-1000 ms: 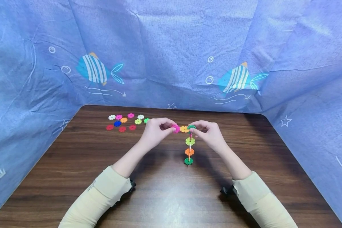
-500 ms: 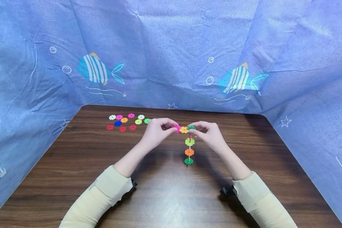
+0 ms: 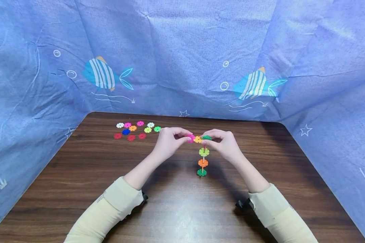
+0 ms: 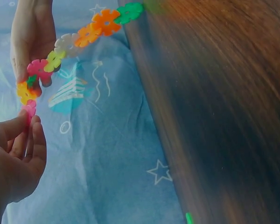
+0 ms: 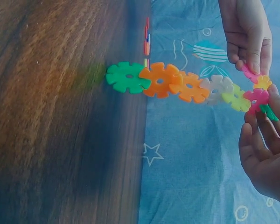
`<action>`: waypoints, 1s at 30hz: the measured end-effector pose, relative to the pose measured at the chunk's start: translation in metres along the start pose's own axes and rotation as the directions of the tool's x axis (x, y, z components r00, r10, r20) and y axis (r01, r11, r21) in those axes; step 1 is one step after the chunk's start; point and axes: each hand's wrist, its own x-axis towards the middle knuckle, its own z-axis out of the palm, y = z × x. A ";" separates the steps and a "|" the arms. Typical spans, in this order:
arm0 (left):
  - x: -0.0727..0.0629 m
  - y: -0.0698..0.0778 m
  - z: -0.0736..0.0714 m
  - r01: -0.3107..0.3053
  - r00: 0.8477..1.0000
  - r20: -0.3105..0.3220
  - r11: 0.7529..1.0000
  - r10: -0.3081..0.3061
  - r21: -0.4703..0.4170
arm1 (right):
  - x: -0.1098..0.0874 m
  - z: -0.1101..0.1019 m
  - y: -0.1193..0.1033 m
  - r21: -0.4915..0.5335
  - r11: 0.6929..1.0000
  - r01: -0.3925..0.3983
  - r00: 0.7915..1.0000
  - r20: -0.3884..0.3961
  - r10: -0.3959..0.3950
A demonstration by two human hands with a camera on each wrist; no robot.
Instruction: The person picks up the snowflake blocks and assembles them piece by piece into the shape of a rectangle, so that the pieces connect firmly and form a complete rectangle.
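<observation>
Notched interlocking discs form an upright chain, its bottom green disc right at the tabletop. Above that in the head view come an orange disc and a yellow-green disc; the right wrist view also shows a second orange disc and a white disc. At the top, a green disc and a yellow-orange disc reach leftward to a pink disc. My left hand pinches that pink disc between thumb and fingers. My right hand grips the chain's top, its fingers partly covering the joint.
Several loose discs lie at the back left of the wooden table, among them a blue disc, a red disc and a white disc. A blue fish-print cloth hangs behind and beside the table.
Both hands and the chain's top have shifted slightly right. My right fingertips have slid from the top green disc toward the yellow-orange one, leaving more of the green disc showing.
</observation>
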 end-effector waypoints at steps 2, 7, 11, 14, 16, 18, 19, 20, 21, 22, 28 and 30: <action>0.000 0.000 0.001 -0.004 1.000 -0.003 1.000 0.004 0.001 | -0.001 -0.001 -0.008 -0.005 1.000 0.002 1.000 0.004 -0.002; -0.001 0.001 0.002 -0.012 1.000 -0.015 1.000 0.012 0.002 | -0.001 -0.001 -0.007 -0.012 1.000 -0.008 1.000 0.008 0.008; 0.000 0.001 0.003 0.011 1.000 -0.005 1.000 -0.011 -0.027 | 0.001 0.000 0.010 -0.005 1.000 -0.029 1.000 0.003 0.029; 0.000 0.000 0.003 0.021 1.000 0.006 0.999 -0.021 -0.045 | 0.001 0.000 0.019 0.014 0.999 -0.048 0.999 0.012 0.048; 0.000 -0.001 0.003 0.021 1.000 0.008 0.998 -0.020 -0.051 | 0.000 0.001 0.020 0.027 0.997 -0.067 0.997 0.031 0.066; 0.000 -0.001 0.002 0.022 1.000 0.006 0.998 -0.022 -0.054 | -0.001 0.001 0.019 0.021 0.996 -0.083 0.995 0.052 0.082; 0.001 -0.001 0.002 0.025 1.000 0.005 0.998 -0.025 -0.055 | -0.001 0.002 0.019 0.017 0.996 -0.088 0.994 0.063 0.087; 0.000 -0.001 0.002 0.031 1.000 0.005 0.998 -0.031 -0.054 | -0.002 0.002 0.018 0.010 0.996 -0.089 0.994 0.071 0.088; 0.000 -0.002 0.002 0.033 0.999 0.005 0.998 -0.033 -0.052 | -0.002 0.002 0.017 0.006 0.996 -0.091 0.993 0.080 0.090; 0.000 -0.002 0.002 0.035 0.999 0.005 0.998 -0.035 -0.047 | -0.002 0.002 0.016 0.003 0.996 -0.091 0.992 0.086 0.091; 0.001 -0.003 0.000 0.040 0.999 0.027 0.999 -0.039 -0.006 | -0.002 0.002 0.015 0.001 0.996 -0.088 0.993 0.083 0.088; 0.001 -0.002 -0.003 0.049 0.998 0.051 0.999 -0.049 0.004 | -0.002 0.002 0.016 -0.009 0.996 -0.087 0.994 0.072 0.088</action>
